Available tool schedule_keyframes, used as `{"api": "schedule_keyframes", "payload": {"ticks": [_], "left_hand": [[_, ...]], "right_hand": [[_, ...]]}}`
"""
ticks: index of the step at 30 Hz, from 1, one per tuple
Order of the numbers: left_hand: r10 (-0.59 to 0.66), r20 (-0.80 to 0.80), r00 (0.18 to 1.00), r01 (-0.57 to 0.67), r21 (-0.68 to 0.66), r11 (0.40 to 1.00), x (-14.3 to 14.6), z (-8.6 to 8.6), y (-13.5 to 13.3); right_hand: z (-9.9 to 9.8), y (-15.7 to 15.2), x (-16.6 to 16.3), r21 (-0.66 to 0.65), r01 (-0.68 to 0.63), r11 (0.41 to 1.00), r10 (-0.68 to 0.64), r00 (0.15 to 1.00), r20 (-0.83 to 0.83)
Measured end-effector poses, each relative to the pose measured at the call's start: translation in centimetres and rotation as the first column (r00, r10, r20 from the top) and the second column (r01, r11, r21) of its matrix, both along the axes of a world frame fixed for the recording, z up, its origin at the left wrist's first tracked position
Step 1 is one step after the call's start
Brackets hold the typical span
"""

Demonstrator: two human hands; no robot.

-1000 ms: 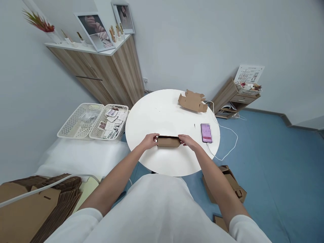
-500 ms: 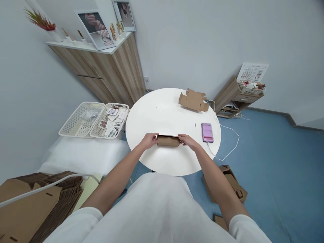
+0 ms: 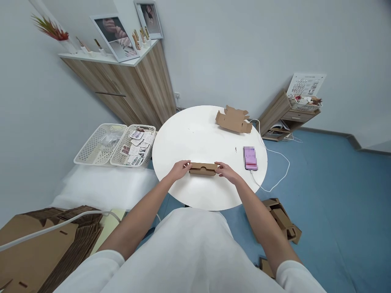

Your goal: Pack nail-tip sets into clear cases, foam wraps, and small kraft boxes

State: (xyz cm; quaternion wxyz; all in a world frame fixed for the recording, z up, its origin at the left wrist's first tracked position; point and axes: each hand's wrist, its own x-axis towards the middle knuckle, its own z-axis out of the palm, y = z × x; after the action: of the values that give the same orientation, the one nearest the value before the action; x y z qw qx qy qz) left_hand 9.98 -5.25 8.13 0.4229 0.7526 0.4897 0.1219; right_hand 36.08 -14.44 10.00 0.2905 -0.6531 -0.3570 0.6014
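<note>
A small brown cardboard box point(image 3: 203, 169) sits near the front of the round white table point(image 3: 195, 138), its long side facing me. A flap with a half-round notch shows along its upper side. My left hand point(image 3: 181, 169) grips the box's left end, fingers bent over the corner. At the opposite end my right hand point(image 3: 226, 171) pinches the right corner, thumb and fingers closed on it. What lies inside the box is hidden. Farther back on the table lies a partly folded cardboard blank point(image 3: 233, 120).
A phone point(image 3: 250, 158) with a white cable point(image 3: 279, 155) lies on the table's right. Two white baskets point(image 3: 114, 159) stand at the left. A stack of flat cardboard point(image 3: 39, 248) is at lower left; folded boxes point(image 3: 282, 219) rest on the blue floor at right.
The box's upper flap has come down toward me, so its notched edge now shows where the dark opening was. Both hands stay at the box's ends.
</note>
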Motion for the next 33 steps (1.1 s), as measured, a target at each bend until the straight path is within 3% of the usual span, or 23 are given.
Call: {"api": "schedule_keyframes", "payload": {"ticks": [3,9,16,22,33], "left_hand": [[0.095,0.008,0.995,-0.093,-0.127,0.988,0.3,0.1,0.0],[0.149,0.05,0.988,-0.122,-0.352,0.928,0.3,0.2,0.3],[0.165,0.061,0.984,-0.136,-0.323,0.936,0.1,-1.4,0.4],[0.158,0.117,0.981,-0.113,-0.324,0.939,0.1,-1.6,0.2],[0.17,0.267,0.949,-0.106,-0.236,0.966,-1.1,-3.3,-2.2]], "right_hand": [[-0.1,-0.2,0.0,-0.024,0.033,0.999,-0.033,0.999,0.008],[-0.3,-0.4,-0.6,-0.061,0.063,0.996,-0.06,0.997,0.049],[-1.0,-1.1,-2.3,-0.045,0.14,0.989,-0.136,0.986,0.098],[-1.1,-1.3,-3.3,-0.009,0.167,0.986,-0.163,0.97,0.18],[-2.5,-4.4,-5.9,0.191,0.303,0.934,-0.342,0.914,0.217]]}}
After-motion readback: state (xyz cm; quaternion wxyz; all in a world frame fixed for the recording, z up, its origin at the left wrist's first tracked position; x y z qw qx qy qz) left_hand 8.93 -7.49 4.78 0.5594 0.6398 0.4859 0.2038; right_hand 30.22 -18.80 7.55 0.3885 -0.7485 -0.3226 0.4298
